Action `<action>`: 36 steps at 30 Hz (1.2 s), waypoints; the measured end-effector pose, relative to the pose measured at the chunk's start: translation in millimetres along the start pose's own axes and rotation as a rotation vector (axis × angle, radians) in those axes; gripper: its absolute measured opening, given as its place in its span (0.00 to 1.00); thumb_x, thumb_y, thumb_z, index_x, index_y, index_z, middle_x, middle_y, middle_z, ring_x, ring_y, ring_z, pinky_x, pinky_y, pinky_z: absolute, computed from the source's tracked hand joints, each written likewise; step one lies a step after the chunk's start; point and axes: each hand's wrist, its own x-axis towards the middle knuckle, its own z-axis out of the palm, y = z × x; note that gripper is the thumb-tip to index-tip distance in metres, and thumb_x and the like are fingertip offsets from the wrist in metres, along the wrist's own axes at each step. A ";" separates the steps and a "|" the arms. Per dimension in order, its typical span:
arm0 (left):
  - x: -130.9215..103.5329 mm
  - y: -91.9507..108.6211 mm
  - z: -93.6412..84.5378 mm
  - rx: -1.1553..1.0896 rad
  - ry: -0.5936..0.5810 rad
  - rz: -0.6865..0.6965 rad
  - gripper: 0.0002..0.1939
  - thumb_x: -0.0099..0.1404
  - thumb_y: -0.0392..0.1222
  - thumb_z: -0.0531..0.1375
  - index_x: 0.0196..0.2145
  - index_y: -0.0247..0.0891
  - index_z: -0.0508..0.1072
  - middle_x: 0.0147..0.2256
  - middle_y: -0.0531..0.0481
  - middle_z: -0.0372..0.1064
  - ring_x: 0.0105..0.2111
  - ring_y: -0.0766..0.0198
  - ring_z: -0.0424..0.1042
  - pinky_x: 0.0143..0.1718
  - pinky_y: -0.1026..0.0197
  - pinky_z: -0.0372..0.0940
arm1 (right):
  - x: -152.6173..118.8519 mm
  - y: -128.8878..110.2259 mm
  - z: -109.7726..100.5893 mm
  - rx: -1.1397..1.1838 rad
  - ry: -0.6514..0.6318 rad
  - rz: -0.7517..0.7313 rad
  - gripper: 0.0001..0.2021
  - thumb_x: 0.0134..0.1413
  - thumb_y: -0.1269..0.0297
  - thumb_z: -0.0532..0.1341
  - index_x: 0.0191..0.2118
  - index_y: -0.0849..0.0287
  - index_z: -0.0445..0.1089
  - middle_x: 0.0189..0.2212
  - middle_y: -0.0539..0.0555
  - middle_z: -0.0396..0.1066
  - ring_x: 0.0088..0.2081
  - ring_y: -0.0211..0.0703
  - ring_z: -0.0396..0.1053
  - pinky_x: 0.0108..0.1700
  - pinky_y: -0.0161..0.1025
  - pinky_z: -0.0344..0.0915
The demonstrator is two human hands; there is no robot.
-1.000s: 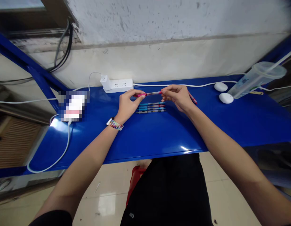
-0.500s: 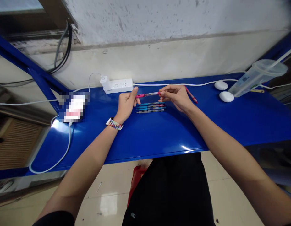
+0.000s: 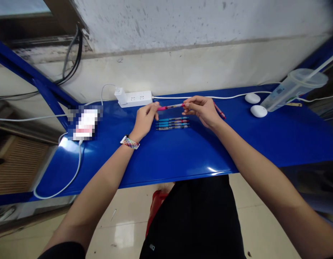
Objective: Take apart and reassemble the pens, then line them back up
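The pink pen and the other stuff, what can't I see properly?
In the head view:
Pink pen: ends covered by fingers of the left hand and right hand.
Red pen: far end hidden behind the right hand.
Phone: screen blurred into blocks.
Row of pens: any writing is too small.

The blue table (image 3: 182,154) bears pens (image 3: 172,124) and a power strip (image 3: 136,98).

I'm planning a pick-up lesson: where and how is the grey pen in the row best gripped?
Probably across mid-barrel, from above and the person's side: the grey pen is slim and lies flat, nearest the person in the row, while the blue pens lie close along its far side.
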 end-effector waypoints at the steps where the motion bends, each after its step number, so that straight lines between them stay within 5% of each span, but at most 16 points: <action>1: 0.4 1.2 0.1 -0.016 0.008 0.037 0.21 0.76 0.64 0.67 0.44 0.43 0.83 0.26 0.52 0.75 0.28 0.62 0.75 0.37 0.57 0.70 | 0.0 -0.3 0.0 0.007 0.002 -0.006 0.19 0.44 0.50 0.86 0.35 0.55 0.84 0.32 0.52 0.83 0.32 0.42 0.80 0.41 0.44 0.86; 4: 1.2 7.1 -0.1 -0.040 -0.005 0.097 0.23 0.65 0.55 0.77 0.53 0.45 0.82 0.33 0.53 0.79 0.33 0.61 0.78 0.40 0.57 0.73 | 0.1 -2.0 -0.3 0.034 0.013 -0.027 0.19 0.44 0.50 0.86 0.34 0.55 0.84 0.33 0.52 0.82 0.32 0.42 0.79 0.43 0.46 0.87; 6: 0.9 10.8 -0.9 -0.021 -0.021 0.064 0.16 0.70 0.57 0.73 0.44 0.43 0.84 0.31 0.50 0.80 0.32 0.61 0.79 0.41 0.56 0.73 | -0.1 -3.6 -0.3 0.033 0.017 -0.029 0.19 0.44 0.50 0.86 0.35 0.55 0.83 0.32 0.51 0.82 0.33 0.42 0.79 0.44 0.47 0.87; 10: -0.3 11.7 -2.8 0.052 -0.008 -0.083 0.39 0.81 0.70 0.56 0.20 0.42 0.77 0.15 0.51 0.67 0.19 0.66 0.70 0.31 0.58 0.69 | -1.2 -5.9 0.8 0.015 -0.004 -0.038 0.20 0.44 0.49 0.86 0.37 0.55 0.84 0.32 0.51 0.81 0.32 0.42 0.79 0.44 0.46 0.86; 15: 1.8 5.8 -1.5 0.021 0.078 -0.128 0.43 0.79 0.72 0.58 0.13 0.44 0.68 0.10 0.52 0.57 0.16 0.66 0.66 0.25 0.59 0.63 | -2.7 -7.4 2.3 -0.022 -0.007 -0.048 0.19 0.45 0.50 0.85 0.38 0.53 0.84 0.34 0.51 0.82 0.35 0.43 0.81 0.47 0.47 0.85; 23: 9.0 -5.6 -4.2 -0.091 0.127 -0.132 0.39 0.76 0.73 0.63 0.16 0.44 0.68 0.13 0.54 0.58 0.18 0.66 0.69 0.26 0.59 0.65 | -1.0 -9.8 0.5 0.025 0.043 -0.037 0.16 0.48 0.52 0.84 0.37 0.53 0.85 0.34 0.51 0.81 0.35 0.43 0.78 0.47 0.47 0.83; 30: 11.7 -8.2 -6.4 -0.218 0.179 -0.071 0.15 0.71 0.56 0.74 0.35 0.43 0.82 0.31 0.49 0.79 0.32 0.64 0.78 0.39 0.59 0.75 | 4.8 -5.8 -7.6 0.129 0.137 0.013 0.08 0.50 0.60 0.80 0.34 0.54 0.84 0.30 0.52 0.78 0.33 0.40 0.75 0.40 0.40 0.80; 36: 10.6 -10.6 -7.0 -0.283 0.183 -0.111 0.06 0.67 0.44 0.73 0.42 0.45 0.87 0.36 0.46 0.83 0.37 0.61 0.81 0.38 0.59 0.76 | 7.7 -4.3 -12.9 0.080 0.199 0.016 0.09 0.53 0.58 0.78 0.35 0.54 0.82 0.31 0.52 0.76 0.32 0.39 0.74 0.40 0.39 0.80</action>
